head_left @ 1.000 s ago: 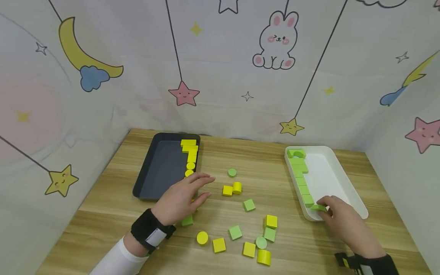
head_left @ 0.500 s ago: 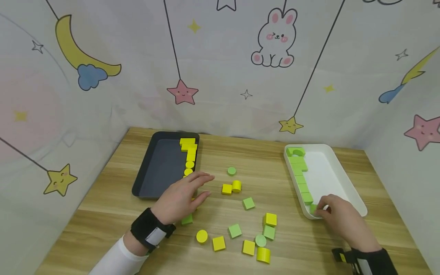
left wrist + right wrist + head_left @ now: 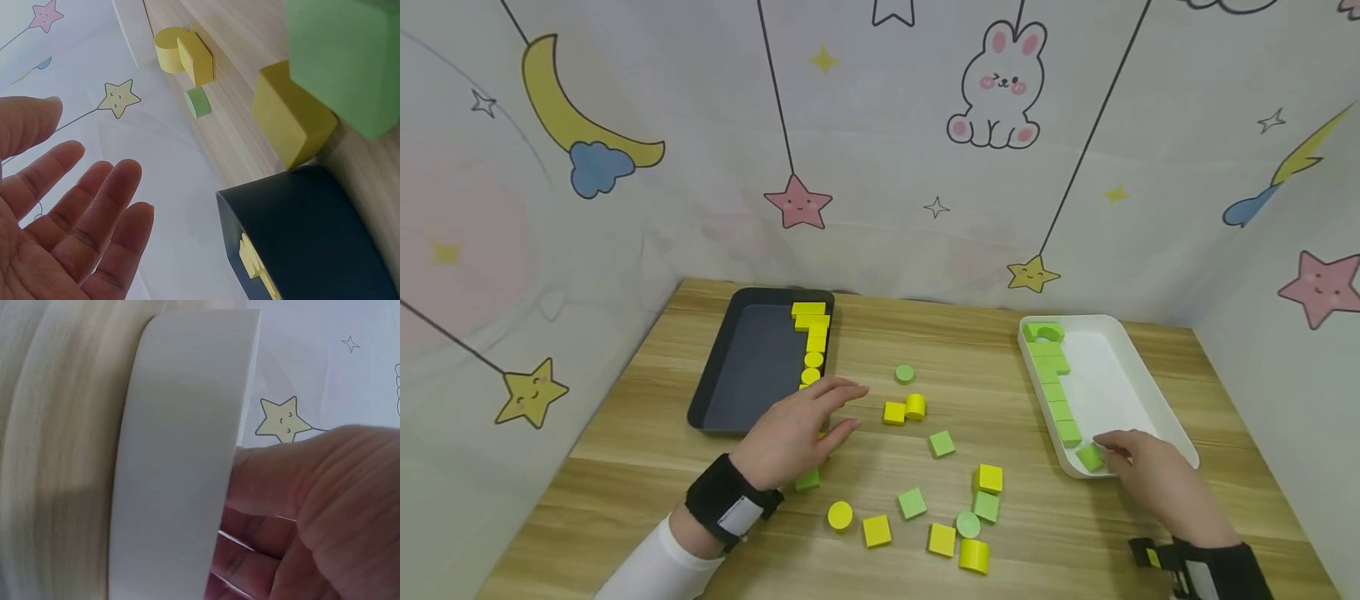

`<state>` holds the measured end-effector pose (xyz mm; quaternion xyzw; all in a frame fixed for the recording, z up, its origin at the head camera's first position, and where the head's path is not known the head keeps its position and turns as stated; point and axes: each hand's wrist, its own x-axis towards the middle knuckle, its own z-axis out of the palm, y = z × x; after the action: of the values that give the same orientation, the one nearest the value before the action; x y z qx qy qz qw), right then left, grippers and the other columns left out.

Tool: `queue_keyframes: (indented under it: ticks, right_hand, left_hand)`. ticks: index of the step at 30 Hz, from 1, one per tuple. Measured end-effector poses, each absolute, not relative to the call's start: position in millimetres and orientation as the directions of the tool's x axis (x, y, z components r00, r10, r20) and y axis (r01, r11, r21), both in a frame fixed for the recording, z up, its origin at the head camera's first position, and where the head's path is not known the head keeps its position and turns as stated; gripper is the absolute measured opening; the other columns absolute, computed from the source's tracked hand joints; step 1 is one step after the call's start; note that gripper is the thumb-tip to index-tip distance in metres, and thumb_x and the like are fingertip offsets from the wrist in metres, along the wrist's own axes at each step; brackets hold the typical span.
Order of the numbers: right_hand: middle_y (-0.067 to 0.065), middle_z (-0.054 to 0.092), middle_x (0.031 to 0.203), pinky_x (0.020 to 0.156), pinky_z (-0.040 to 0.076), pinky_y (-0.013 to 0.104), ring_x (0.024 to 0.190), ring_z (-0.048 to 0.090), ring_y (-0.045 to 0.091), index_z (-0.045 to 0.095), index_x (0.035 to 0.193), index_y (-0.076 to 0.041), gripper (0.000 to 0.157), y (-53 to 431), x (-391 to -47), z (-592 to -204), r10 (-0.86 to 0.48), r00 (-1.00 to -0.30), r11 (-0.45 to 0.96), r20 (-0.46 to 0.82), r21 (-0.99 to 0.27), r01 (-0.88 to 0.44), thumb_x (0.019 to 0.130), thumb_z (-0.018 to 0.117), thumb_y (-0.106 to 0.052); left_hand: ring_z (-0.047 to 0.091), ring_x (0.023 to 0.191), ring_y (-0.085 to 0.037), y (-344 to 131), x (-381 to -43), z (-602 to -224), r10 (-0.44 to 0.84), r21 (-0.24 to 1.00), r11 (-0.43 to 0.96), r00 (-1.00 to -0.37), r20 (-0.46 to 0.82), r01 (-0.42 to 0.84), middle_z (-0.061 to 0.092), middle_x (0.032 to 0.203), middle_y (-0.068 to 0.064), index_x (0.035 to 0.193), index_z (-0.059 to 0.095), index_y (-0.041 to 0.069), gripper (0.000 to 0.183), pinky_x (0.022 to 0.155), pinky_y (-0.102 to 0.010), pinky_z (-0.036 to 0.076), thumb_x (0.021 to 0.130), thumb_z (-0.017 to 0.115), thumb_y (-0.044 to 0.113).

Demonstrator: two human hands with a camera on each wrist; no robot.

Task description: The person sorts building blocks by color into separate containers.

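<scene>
A green block (image 3: 1089, 457) is touched by the right hand (image 3: 1153, 477) at the near end of the white tray (image 3: 1150, 398).

The block lies inside the tray's near end, just below a row of green blocks (image 3: 1054, 382) set along the tray's left wall; from the head view the fingertips are seen against it, but whether it is pinched or only touched cannot be told. In the right wrist view the block is hidden: only the tray's outer wall (image 3: 181, 456) and the curled fingers (image 3: 300, 487) behind it are shown. The left hand (image 3: 793, 429) is held flat and open over the desk (image 3: 625, 467), nothing in its grip, beside the dark tray (image 3: 752, 367) with its yellow blocks (image 3: 812, 337). Only the left wrist view shows the spread palm (image 3: 56, 225) and, under it, a yellow block (image 3: 290, 112) and a green one (image 3: 347, 56).
</scene>
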<state>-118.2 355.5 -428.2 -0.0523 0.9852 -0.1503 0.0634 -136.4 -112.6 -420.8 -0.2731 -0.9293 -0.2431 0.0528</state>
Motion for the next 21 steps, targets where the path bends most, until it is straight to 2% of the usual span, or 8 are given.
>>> queue_keyframes:
  ticks: [6, 10, 15, 21]
  right_hand:
    - [0.017, 0.071, 0.108, 0.081, 0.05, 0.056, 0.101, 0.063, 0.033, 0.072, 0.109, -0.006, 0.023, 352.6, -119.8, -433.8, -0.143, -0.983, 0.947, -0.115, -0.305, -0.102, 0.09, 0.067, -0.019]
    - [0.013, 0.071, 0.105, 0.077, 0.052, 0.049, 0.092, 0.063, 0.025, 0.071, 0.108, -0.006, 0.024, 350.9, -119.6, -433.6, -0.155, -0.979, 0.943, -0.135, -0.317, -0.106, 0.093, 0.064, -0.024]
    - [0.007, 0.071, 0.098, 0.07, 0.048, 0.042, 0.08, 0.056, 0.018, 0.07, 0.104, -0.008, 0.019, 348.1, -118.7, -433.2, -0.172, -0.979, 0.941, -0.107, -0.313, -0.131, 0.094, 0.062, -0.022]
    - [0.008, 0.071, 0.094, 0.064, 0.046, 0.04, 0.073, 0.054, 0.018, 0.07, 0.101, -0.007, 0.017, 345.6, -117.5, -432.7, -0.168, -0.983, 0.941, -0.069, -0.307, -0.139, 0.094, 0.062, -0.02]
  left_hand:
    - [0.058, 0.078, -0.006, -111.8, -136.0, -422.4, 0.479, 0.414, 0.738, -0.846, 0.235, 0.533, 0.056, 0.129, 0.007, 0.134, 0.056, 0.024, 0.042, 0.067, -0.025, 0.051, 0.093, 0.064, 0.032]
    - [0.058, 0.075, -0.007, -111.5, -136.6, -423.7, 0.481, 0.416, 0.735, -0.845, 0.235, 0.535, 0.056, 0.128, 0.008, 0.133, 0.055, 0.024, 0.042, 0.065, -0.023, 0.05, 0.093, 0.064, 0.033]
    - [0.058, 0.074, -0.009, -111.5, -137.4, -424.5, 0.488, 0.421, 0.729, -0.841, 0.232, 0.539, 0.056, 0.126, 0.008, 0.134, 0.055, 0.024, 0.043, 0.064, -0.023, 0.05, 0.093, 0.065, 0.032]
    - [0.057, 0.072, -0.009, -110.8, -138.0, -424.0, 0.488, 0.423, 0.733, -0.845, 0.22, 0.533, 0.056, 0.126, 0.008, 0.134, 0.055, 0.024, 0.042, 0.063, -0.024, 0.049, 0.093, 0.064, 0.033]
